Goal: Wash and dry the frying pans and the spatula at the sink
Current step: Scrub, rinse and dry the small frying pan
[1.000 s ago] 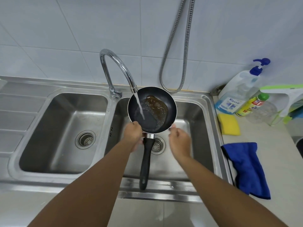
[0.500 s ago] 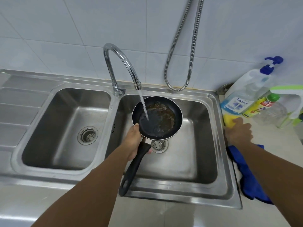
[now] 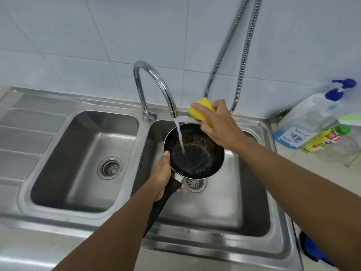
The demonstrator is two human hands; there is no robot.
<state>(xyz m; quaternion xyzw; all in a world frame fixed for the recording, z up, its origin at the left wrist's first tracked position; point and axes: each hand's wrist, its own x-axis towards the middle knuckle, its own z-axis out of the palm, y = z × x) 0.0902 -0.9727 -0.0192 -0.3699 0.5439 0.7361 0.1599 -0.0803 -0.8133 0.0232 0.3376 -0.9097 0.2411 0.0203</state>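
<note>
A small black frying pan (image 3: 195, 157) with brown residue hangs over the right sink basin (image 3: 224, 208), and water from the chrome tap (image 3: 156, 83) runs into it. My left hand (image 3: 163, 175) grips the pan where the black handle joins the bowl. My right hand (image 3: 216, 122) holds a yellow sponge (image 3: 202, 110) just above the pan's far rim, right of the water stream. No spatula and no second pan are in view.
The left basin (image 3: 84, 159) lies beside the pan, with a ribbed draining board (image 3: 23, 133) further left. Soap bottles (image 3: 312, 126) stand on the counter at the right. A blue cloth (image 3: 312, 249) lies at the lower right. A metal shower hose (image 3: 234, 61) hangs on the tiled wall.
My right hand left the pan, reached to the counter at the right, picked up the yellow sponge and carried it back over the pan. The left hand kept the pan under the tap.
</note>
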